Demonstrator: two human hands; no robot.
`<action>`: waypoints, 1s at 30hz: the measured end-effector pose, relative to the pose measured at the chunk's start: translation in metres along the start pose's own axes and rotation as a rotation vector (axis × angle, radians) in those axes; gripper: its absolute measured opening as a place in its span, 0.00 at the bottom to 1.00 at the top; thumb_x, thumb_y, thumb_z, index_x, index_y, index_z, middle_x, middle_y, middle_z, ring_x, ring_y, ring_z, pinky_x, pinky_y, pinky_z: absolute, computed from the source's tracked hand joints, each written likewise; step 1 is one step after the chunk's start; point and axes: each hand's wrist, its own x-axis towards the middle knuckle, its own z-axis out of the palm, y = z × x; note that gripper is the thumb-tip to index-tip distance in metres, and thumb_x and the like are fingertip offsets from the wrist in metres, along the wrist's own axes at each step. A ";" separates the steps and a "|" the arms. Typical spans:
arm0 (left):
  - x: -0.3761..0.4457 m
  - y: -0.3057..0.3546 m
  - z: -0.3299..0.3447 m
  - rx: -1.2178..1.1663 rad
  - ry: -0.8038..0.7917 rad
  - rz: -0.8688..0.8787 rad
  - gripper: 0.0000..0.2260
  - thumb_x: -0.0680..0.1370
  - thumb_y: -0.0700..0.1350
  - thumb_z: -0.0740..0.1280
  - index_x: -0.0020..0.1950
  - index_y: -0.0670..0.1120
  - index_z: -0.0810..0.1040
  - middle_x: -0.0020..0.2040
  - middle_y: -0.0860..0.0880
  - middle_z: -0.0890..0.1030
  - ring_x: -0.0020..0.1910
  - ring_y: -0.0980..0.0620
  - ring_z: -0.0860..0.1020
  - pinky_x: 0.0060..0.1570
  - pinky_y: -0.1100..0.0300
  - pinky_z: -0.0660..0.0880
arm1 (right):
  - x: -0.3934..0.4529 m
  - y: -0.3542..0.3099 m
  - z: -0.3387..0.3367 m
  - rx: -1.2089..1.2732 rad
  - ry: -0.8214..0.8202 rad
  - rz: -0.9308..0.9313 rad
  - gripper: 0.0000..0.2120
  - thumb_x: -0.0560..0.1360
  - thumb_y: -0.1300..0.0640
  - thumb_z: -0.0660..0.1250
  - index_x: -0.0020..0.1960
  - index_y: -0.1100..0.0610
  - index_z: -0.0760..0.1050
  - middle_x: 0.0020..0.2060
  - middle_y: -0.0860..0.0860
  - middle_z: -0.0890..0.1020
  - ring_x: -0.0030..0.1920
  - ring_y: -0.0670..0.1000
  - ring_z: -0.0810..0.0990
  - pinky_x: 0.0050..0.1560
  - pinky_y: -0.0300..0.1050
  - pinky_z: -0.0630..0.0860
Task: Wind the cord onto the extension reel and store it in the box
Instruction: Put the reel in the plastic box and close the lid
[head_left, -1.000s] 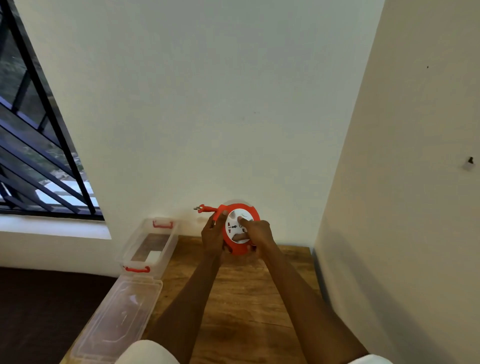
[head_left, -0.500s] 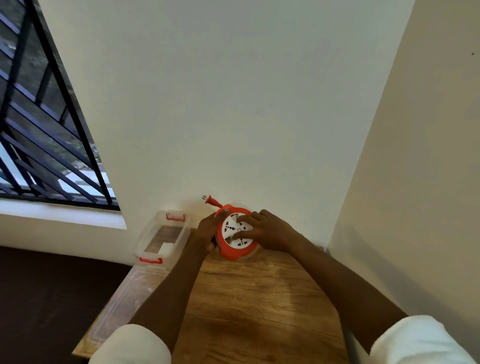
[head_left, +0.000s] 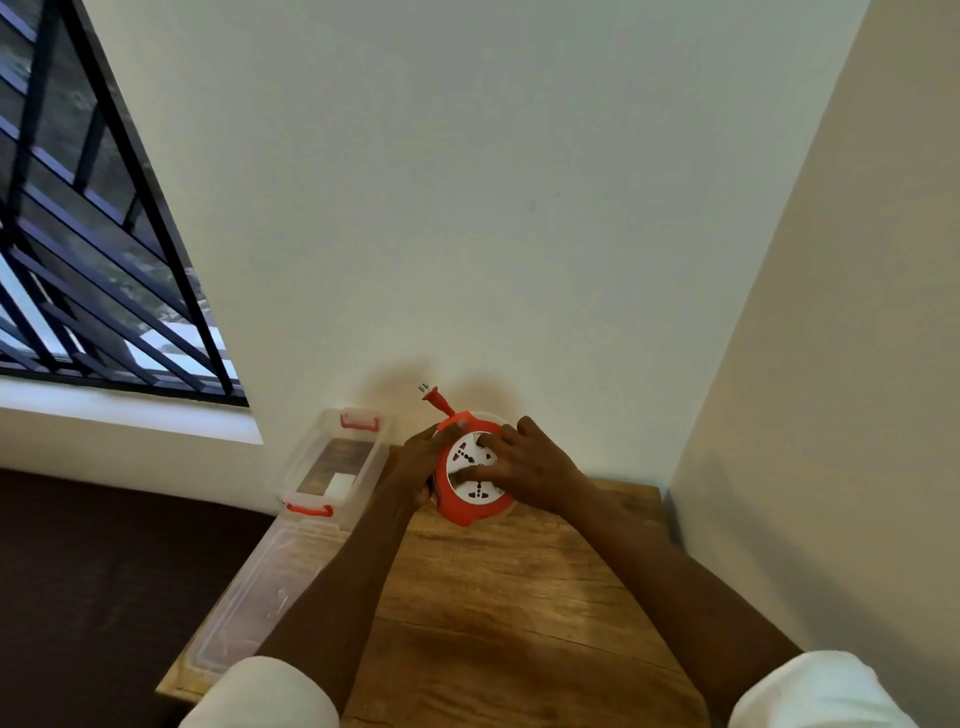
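Gripping the left rim of the round orange extension reel (head_left: 470, 480), the left hand (head_left: 418, 465) curls its fingers round the edge, with the thumb up on the top of the rim. The right hand (head_left: 522, 465) lies across the reel's white socket face, its fingers spread and bent, fingertips pressing on the white disc; it holds the reel down rather than closing round it. The reel stands near the far edge of the wooden table (head_left: 493, 597), close to the wall, tilted so that its socket face is turned up toward the camera. From its upper left rim the orange plug (head_left: 435, 400) sticks out on a short stub of cord, its two metal pins pointing up and to the left, clear of the table. Whether any more cord lies loose cannot be told.

Just left of the left hand, at the far left corner of the table, stands the clear plastic box (head_left: 332, 462) with orange clip handles at its near and far ends; it is open at the top. Its clear plastic lid (head_left: 260, 592) lies flat along the left edge of the table, nearer the person than the box and touching its near end. White sleeves (head_left: 265, 693) show at the bottom of the view. A black-barred window (head_left: 93, 249) fills the upper left.
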 end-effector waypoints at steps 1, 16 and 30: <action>-0.001 -0.002 -0.001 -0.025 0.000 -0.003 0.21 0.80 0.53 0.67 0.67 0.41 0.76 0.57 0.36 0.83 0.56 0.31 0.81 0.58 0.31 0.75 | -0.002 -0.003 0.003 0.045 0.021 0.027 0.36 0.66 0.44 0.79 0.72 0.41 0.70 0.67 0.55 0.76 0.65 0.59 0.76 0.59 0.56 0.76; 0.003 -0.031 -0.074 -0.199 0.029 -0.168 0.24 0.77 0.51 0.72 0.65 0.35 0.76 0.61 0.32 0.79 0.59 0.31 0.79 0.61 0.34 0.74 | 0.051 -0.029 0.064 1.491 -0.082 0.880 0.21 0.80 0.47 0.66 0.70 0.52 0.72 0.60 0.50 0.80 0.49 0.45 0.81 0.36 0.35 0.79; 0.041 -0.045 -0.187 -0.140 0.925 -0.105 0.17 0.82 0.49 0.64 0.64 0.38 0.78 0.62 0.39 0.78 0.61 0.40 0.77 0.61 0.48 0.76 | 0.096 -0.046 0.104 1.746 0.150 1.358 0.05 0.80 0.46 0.65 0.51 0.47 0.77 0.43 0.47 0.84 0.42 0.50 0.84 0.31 0.40 0.80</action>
